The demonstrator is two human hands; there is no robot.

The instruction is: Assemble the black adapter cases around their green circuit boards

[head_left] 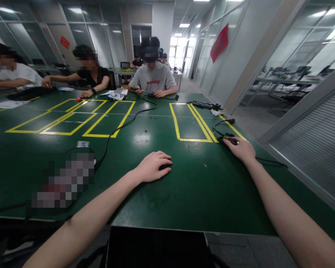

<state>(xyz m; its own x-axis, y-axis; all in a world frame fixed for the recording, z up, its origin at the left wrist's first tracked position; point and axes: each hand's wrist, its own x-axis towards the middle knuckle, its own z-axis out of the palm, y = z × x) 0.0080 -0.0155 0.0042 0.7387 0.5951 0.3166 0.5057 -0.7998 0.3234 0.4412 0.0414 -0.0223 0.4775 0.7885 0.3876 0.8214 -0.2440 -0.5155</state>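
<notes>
My left hand (pixel 155 166) rests palm down on the green table (pixel 167 208), with its thumb apart from the fingers and nothing visible in it. At the right side, my right hand (pixel 242 149) has its fingers closed on a small black bundle of cable (pixel 226 138). The hand partly hides that bundle, so its exact form is unclear. One black end of the cable, shaped like a plug (pixel 231 121), sticks out beyond the fingers. Another length of black cable (pixel 272 162) runs from behind my wrist toward the right edge of the table.
Yellow tape rectangles (pixel 179 126) mark the tabletop. A blurred power strip (pixel 67 180) lies at left, its black cord (pixel 108 143) running to the far side. A folded black tripod (pixel 203 105) lies at far right. Across the table sits a person in grey (pixel 153 76); others sit left.
</notes>
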